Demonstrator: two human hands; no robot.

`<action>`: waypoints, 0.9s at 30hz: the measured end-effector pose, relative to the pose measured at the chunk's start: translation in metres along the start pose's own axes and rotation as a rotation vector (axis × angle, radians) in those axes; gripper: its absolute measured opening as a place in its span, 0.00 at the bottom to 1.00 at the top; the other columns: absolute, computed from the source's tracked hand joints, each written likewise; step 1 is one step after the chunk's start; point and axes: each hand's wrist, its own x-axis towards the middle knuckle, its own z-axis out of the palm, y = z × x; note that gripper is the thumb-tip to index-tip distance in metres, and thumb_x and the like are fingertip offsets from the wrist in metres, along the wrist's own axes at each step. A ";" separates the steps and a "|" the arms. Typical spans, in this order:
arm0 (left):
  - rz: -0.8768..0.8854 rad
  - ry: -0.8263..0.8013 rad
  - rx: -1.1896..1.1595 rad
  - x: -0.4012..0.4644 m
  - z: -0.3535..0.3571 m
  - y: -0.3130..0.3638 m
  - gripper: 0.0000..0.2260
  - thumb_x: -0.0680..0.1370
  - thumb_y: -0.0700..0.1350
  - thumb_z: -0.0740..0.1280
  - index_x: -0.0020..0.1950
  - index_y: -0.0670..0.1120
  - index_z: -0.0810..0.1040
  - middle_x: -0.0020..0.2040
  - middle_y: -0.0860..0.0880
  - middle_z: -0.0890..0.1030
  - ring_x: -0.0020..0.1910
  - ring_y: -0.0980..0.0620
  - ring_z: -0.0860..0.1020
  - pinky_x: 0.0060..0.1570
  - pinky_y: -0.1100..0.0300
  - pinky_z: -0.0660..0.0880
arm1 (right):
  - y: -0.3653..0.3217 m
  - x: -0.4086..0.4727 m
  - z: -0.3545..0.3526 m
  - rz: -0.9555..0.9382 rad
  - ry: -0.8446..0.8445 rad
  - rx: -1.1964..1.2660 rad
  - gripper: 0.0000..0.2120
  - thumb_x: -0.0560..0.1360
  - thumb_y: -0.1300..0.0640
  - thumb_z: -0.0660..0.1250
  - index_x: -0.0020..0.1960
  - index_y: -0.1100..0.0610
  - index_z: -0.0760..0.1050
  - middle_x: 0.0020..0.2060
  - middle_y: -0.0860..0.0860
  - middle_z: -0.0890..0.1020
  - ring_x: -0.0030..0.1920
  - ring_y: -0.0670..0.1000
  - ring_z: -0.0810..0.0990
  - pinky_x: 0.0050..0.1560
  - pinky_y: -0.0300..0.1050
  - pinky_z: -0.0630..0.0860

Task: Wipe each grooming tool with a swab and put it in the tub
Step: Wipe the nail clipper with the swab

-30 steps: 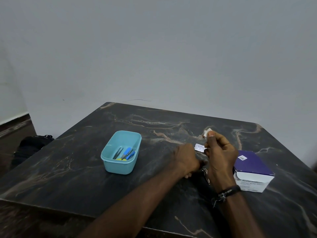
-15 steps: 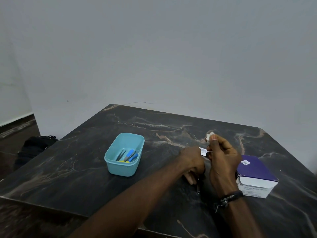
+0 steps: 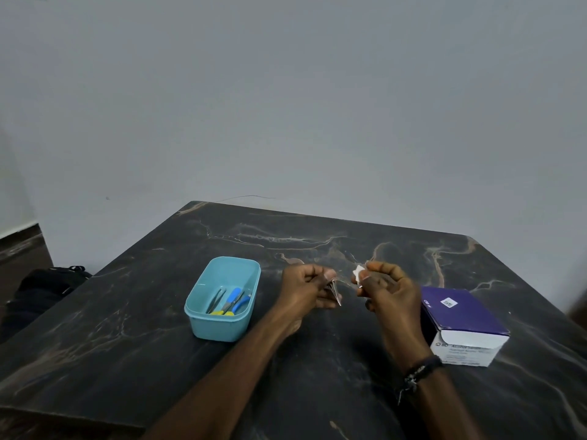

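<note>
1. The left hand (image 3: 306, 289), just left of the frame's centre, has its fingers curled round a small metal tool (image 3: 336, 292); the tool's thin silvery end sticks out below the thumb and slants down toward the lower right (what kind of grooming tool it is cannot be told).
2. The right hand (image 3: 386, 292), just right of centre, pinches a small white swab (image 3: 358, 272) between thumb and forefinger; the swab pokes out at the hand's upper left, toward the other hand.
3. Swab and tool are close but apart, with a narrow gap of dark tabletop between the two hands. The swab sits a little higher in the frame than the tool's tip.
4. Something pale also shows under the right thumb, below the swab (too small to identify).
5. The blue tub (image 3: 222, 300) stands on the table (image 3: 127, 328) to the left of the left hand, near it but not touching. Inside lie several tools (image 3: 230, 301) already, some with blue and yellow handles, some plain metal.
6. A purple and white box (image 3: 463, 325) rests at the right of the frame, just beside the right wrist, which wears a dark bracelet (image 3: 419, 371).
7. A black bag (image 3: 47, 287) lies on the floor at the far left, beyond the table's edge.
</note>
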 end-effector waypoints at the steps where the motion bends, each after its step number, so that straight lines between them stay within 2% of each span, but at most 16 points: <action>1: 0.005 0.011 -0.018 0.000 -0.001 -0.001 0.04 0.77 0.39 0.68 0.45 0.39 0.80 0.36 0.43 0.81 0.33 0.48 0.82 0.33 0.56 0.81 | 0.002 0.000 0.000 0.007 -0.022 -0.049 0.06 0.75 0.65 0.68 0.48 0.56 0.78 0.39 0.55 0.85 0.33 0.46 0.79 0.31 0.37 0.71; 6: 0.029 0.054 -0.065 -0.002 -0.002 -0.001 0.04 0.77 0.40 0.69 0.45 0.39 0.81 0.36 0.43 0.78 0.31 0.55 0.74 0.26 0.63 0.73 | 0.003 -0.002 0.004 0.059 -0.136 -0.234 0.10 0.75 0.69 0.64 0.45 0.58 0.81 0.42 0.55 0.84 0.36 0.48 0.79 0.29 0.29 0.71; 9: 0.051 0.109 -0.050 -0.003 -0.001 -0.002 0.04 0.76 0.40 0.69 0.45 0.40 0.81 0.33 0.46 0.76 0.27 0.57 0.70 0.24 0.65 0.68 | 0.001 -0.006 0.007 0.068 -0.203 -0.271 0.06 0.76 0.64 0.67 0.43 0.58 0.82 0.38 0.57 0.84 0.36 0.47 0.79 0.30 0.30 0.71; 11: 0.066 0.141 -0.043 -0.002 -0.001 -0.004 0.05 0.76 0.41 0.71 0.46 0.40 0.82 0.34 0.47 0.78 0.28 0.57 0.71 0.25 0.64 0.68 | -0.001 -0.008 0.009 0.036 -0.243 -0.291 0.06 0.75 0.58 0.70 0.41 0.59 0.82 0.35 0.58 0.83 0.34 0.46 0.78 0.31 0.31 0.71; 13: 0.071 0.168 -0.037 -0.003 -0.001 -0.004 0.05 0.75 0.42 0.72 0.47 0.40 0.83 0.34 0.49 0.80 0.29 0.57 0.73 0.25 0.63 0.69 | 0.000 -0.009 0.010 0.004 -0.270 -0.335 0.05 0.73 0.56 0.71 0.40 0.56 0.82 0.33 0.51 0.84 0.33 0.42 0.80 0.32 0.30 0.73; 15: 0.077 0.185 -0.041 -0.004 0.000 -0.004 0.05 0.74 0.41 0.72 0.46 0.40 0.82 0.33 0.49 0.81 0.28 0.58 0.74 0.25 0.64 0.70 | 0.002 -0.009 0.011 -0.036 -0.288 -0.403 0.02 0.73 0.57 0.72 0.41 0.54 0.83 0.34 0.47 0.84 0.35 0.41 0.81 0.36 0.32 0.75; 19: 0.093 0.181 -0.031 -0.007 0.002 -0.004 0.04 0.74 0.42 0.73 0.43 0.42 0.82 0.34 0.49 0.82 0.27 0.61 0.76 0.25 0.65 0.71 | 0.006 -0.006 0.011 -0.053 -0.332 -0.496 0.06 0.74 0.61 0.70 0.40 0.53 0.82 0.31 0.45 0.83 0.34 0.41 0.80 0.34 0.33 0.74; 22: 0.062 0.137 -0.017 -0.007 0.000 -0.003 0.06 0.75 0.45 0.71 0.46 0.43 0.83 0.37 0.49 0.83 0.33 0.60 0.78 0.30 0.64 0.73 | 0.005 -0.006 0.013 -0.046 -0.310 -0.449 0.06 0.75 0.60 0.69 0.41 0.55 0.82 0.33 0.50 0.84 0.35 0.43 0.81 0.35 0.34 0.76; 24: 0.042 0.061 -0.043 -0.008 -0.001 -0.002 0.05 0.77 0.44 0.69 0.49 0.44 0.84 0.42 0.49 0.84 0.40 0.56 0.79 0.38 0.61 0.76 | 0.004 -0.007 0.013 -0.013 -0.296 -0.388 0.07 0.76 0.60 0.68 0.42 0.59 0.82 0.34 0.53 0.84 0.33 0.42 0.79 0.31 0.31 0.72; 26: 0.038 -0.013 -0.048 -0.009 0.000 -0.002 0.06 0.78 0.42 0.67 0.50 0.46 0.84 0.45 0.47 0.85 0.44 0.54 0.80 0.47 0.57 0.76 | 0.004 -0.007 0.012 0.029 -0.291 -0.334 0.08 0.77 0.60 0.67 0.41 0.60 0.82 0.35 0.58 0.83 0.33 0.46 0.77 0.29 0.32 0.70; 27: 0.044 -0.034 -0.041 -0.010 0.000 -0.001 0.06 0.78 0.41 0.66 0.50 0.45 0.84 0.45 0.47 0.85 0.44 0.54 0.80 0.48 0.57 0.75 | 0.004 -0.006 0.012 0.046 -0.294 -0.314 0.09 0.77 0.61 0.66 0.41 0.61 0.82 0.35 0.59 0.83 0.34 0.48 0.76 0.29 0.33 0.69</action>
